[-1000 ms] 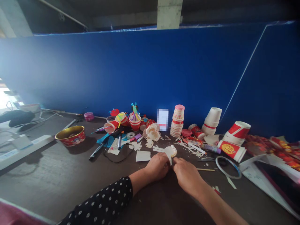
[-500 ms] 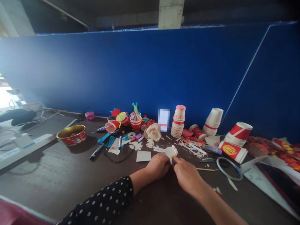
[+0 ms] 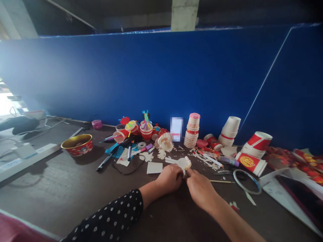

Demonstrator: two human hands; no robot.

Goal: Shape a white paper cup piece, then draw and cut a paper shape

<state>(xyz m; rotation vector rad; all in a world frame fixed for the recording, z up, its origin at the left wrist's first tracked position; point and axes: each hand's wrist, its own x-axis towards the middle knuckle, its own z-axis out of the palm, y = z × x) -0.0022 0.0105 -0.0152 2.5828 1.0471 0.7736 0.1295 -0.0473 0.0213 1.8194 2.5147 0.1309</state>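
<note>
1. In the lower middle of the frame I can see the left hand, its fingers curled in and closed on the near edge of a white paper piece. A dotted black sleeve runs from that wrist towards the bottom left.
2. The right hand, just right of centre, has its fingers drawn together at the same piece's lower right edge. Its fingertips are partly hidden, so I can't tell whether they pinch the paper or only touch it.
3. The piece itself sits just below the frame's centre, above where the hands meet, with a row of small curls along its right side.
4. Left of it, near the left knuckles, a square white sheet lies flat on the dark table.
5. Right of the hands there's a thin stick, and a white ring lies beyond its far end.
6. Paper scraps are scattered above the right hand, near a tall stack of cups.
7. Well apart, at middle left, stands a red bowl with a gold inside.
</note>
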